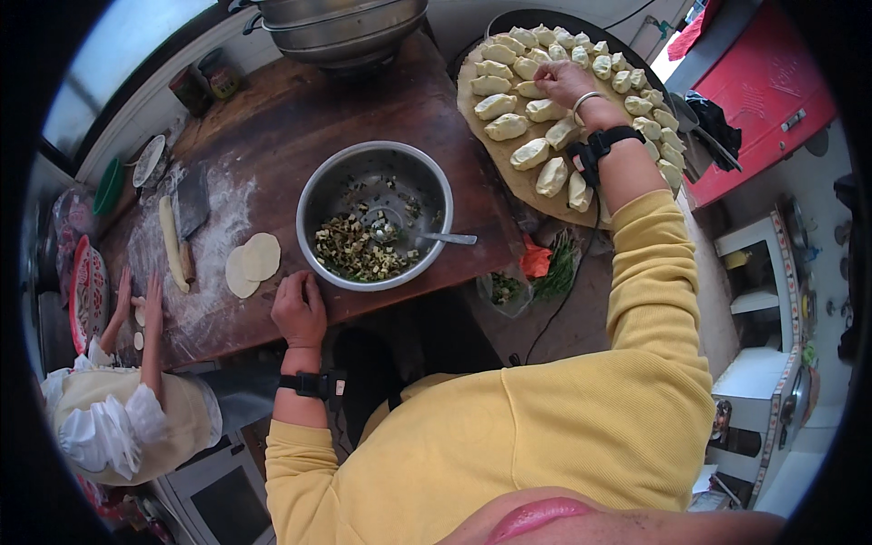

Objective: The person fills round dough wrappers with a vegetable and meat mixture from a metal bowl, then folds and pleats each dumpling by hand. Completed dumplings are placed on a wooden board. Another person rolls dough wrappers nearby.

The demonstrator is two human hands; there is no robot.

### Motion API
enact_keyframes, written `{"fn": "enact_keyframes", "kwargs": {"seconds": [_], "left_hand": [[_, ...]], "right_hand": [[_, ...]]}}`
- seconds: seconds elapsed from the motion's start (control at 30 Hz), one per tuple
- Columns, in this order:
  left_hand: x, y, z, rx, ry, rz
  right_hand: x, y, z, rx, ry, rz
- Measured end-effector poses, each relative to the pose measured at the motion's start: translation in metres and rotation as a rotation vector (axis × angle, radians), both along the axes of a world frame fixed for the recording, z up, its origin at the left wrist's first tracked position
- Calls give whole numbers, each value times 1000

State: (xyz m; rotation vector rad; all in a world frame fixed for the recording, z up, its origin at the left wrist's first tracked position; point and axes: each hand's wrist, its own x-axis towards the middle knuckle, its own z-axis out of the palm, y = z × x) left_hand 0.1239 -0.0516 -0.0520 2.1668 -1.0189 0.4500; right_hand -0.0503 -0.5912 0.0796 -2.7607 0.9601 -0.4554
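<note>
On a round tray at the upper right, my right hand (564,83) reaches over rows of filled dumplings (507,127). Its fingertips pinch the end of one pale dumpling (527,90), which lies on the tray's light brown lining (499,148). My left hand (300,308) rests at the table's front edge, fingers curled and nothing visible in it. Beside that hand stands a steel bowl (306,235) with chopped filling (357,248) and a metal spoon (446,238). Two round dough wrappers (261,257) overlap left of the bowl.
At the left a co-worker's hands (153,303) press on small dough pieces. A rolling pin (186,262), a dough roll (168,231) and a cleaver (193,201) lie on floured wood. A steamer pot (340,30) stands behind. Bagged greens (558,266) lie below the tray, near a hanging cable.
</note>
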Motion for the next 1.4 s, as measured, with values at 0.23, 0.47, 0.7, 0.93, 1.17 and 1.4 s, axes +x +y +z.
{"fn": "enact_keyframes", "kwargs": {"seconds": [0.23, 0.47, 0.7, 0.93, 1.17, 1.4], "left_hand": [[-1, 0, 1, -15, -20, -1], [-1, 1, 1, -3, -27, -7], [-1, 2, -3, -63, 51, 6], [40, 35, 6, -367, 306, 142], [160, 42, 24, 111, 236, 232], [180, 6, 8, 396, 351, 190]], "right_hand": [[-6, 3, 3, 27, 2, 34], [-41, 21, 26, 164, -44, 72], [-86, 99, 24, 127, -485, 334], [-170, 248, -41, 5, -507, 19], [-181, 310, -97, 229, -565, 6], [-173, 337, -103, 241, -497, 143]]}}
